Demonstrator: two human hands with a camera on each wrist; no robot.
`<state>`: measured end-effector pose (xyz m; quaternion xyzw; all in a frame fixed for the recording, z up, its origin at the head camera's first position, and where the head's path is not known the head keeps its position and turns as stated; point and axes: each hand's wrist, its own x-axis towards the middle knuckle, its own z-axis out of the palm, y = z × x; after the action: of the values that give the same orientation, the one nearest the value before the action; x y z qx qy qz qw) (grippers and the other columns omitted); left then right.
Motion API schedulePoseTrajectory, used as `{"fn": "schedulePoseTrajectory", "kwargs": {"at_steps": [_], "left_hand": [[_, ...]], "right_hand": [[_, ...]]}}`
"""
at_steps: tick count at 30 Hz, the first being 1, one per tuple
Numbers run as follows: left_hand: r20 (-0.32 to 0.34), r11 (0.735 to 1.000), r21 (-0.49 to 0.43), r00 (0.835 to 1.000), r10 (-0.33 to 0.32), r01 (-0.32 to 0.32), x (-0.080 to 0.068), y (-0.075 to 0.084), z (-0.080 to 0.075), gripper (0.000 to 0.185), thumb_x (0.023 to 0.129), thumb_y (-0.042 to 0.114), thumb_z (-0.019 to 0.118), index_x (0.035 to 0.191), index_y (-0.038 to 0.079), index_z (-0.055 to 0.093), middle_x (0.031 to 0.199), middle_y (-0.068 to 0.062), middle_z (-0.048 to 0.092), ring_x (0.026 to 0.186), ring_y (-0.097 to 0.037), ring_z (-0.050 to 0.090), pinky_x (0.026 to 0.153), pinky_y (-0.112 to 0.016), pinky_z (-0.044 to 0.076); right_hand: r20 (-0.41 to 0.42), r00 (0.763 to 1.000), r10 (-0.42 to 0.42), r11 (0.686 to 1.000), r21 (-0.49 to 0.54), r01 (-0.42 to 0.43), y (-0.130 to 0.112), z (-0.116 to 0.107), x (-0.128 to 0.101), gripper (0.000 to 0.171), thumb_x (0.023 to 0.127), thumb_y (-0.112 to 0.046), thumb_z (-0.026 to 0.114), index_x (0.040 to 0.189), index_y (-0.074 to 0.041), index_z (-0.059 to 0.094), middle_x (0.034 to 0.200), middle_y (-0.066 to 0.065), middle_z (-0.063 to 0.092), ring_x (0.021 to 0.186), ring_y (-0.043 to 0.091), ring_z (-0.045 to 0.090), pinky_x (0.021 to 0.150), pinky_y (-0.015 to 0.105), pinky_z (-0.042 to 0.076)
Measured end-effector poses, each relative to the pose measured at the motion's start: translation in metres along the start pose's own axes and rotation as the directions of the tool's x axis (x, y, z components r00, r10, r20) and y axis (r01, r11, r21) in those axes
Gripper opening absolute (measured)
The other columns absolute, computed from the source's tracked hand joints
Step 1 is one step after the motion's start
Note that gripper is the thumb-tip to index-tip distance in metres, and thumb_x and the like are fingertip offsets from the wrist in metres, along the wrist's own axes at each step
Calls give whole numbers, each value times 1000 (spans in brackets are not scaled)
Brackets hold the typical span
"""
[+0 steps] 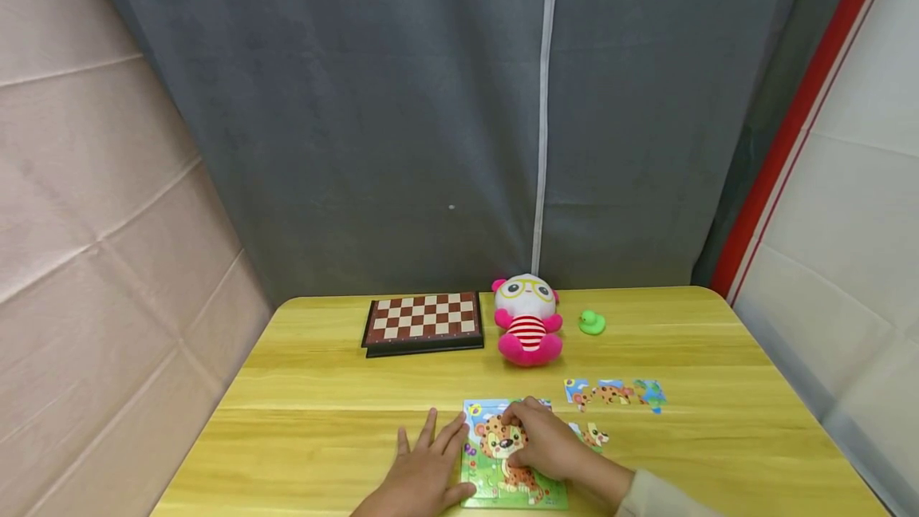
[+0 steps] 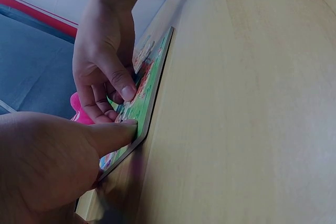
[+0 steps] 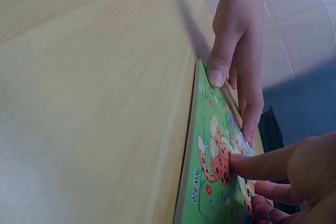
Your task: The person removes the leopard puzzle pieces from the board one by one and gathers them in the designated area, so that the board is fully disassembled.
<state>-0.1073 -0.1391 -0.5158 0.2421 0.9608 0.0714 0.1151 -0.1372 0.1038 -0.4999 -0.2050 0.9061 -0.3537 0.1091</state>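
A leopard jigsaw puzzle (image 1: 479, 479) in a thin green-edged board lies flat near the table's front. Beside its left edge rests my left hand (image 1: 420, 473), fingers spread and fairly straight. In the left wrist view the left thumb (image 2: 118, 136) presses the board's border. Over the puzzle's upper right part, my right hand (image 1: 549, 441) bends its thumb and fingers around a puzzle piece by the leopard's head, the piece largely hidden under them. The right thumb (image 3: 257, 165) touches the leopard's body in the right wrist view.
Loose puzzle pieces (image 1: 610, 395) lie right of the board, with another small piece (image 1: 594, 435) nearer the right hand. Farther back are a chessboard (image 1: 424, 319), a pink and white plush toy (image 1: 528, 325) and a green rubber duck (image 1: 592, 323). A grey curtain (image 1: 395, 142) hangs behind.
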Motion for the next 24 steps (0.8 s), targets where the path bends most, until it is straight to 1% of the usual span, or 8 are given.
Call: {"fn": "schedulePoseTrajectory", "kwargs": {"at_steps": [9,16,21,24], "left_hand": [[-2,1000,8,1000,3,-3,0,1,-1,87,86,72,47,155,22,27,163,7,17,146,-43,14,97,-83,18],[-15,1000,11,1000,11,-11,-2,2,-4,87,86,71,47,155,21,28,163,6,18,146,-44,14,97,-83,18],[-9,1000,3,1000,10,-10,-2,2,-4,87,86,71,46,155,22,28,163,7,18,146,-43,14,97,-83,18],[-7,1000,-2,1000,8,-8,-1,1,-3,87,86,72,46,155,22,28,163,7,18,146,-44,14,96,-83,18]], "right_hand": [[-1,1000,15,1000,4,-15,-4,2,1,45,68,-15,86,104,-17,59,100,-3,53,90,14,52,74,29,48],[8,1000,16,1000,13,-17,-5,1,2,48,68,-15,86,106,-16,58,100,-2,53,90,15,52,77,32,49],[10,1000,16,1000,15,-16,-6,0,1,50,68,-16,86,111,-13,60,102,-2,54,93,18,54,80,34,51],[9,1000,13,1000,16,-13,-7,0,1,49,68,-16,86,109,-13,59,101,-1,55,92,18,54,80,35,51]]}}
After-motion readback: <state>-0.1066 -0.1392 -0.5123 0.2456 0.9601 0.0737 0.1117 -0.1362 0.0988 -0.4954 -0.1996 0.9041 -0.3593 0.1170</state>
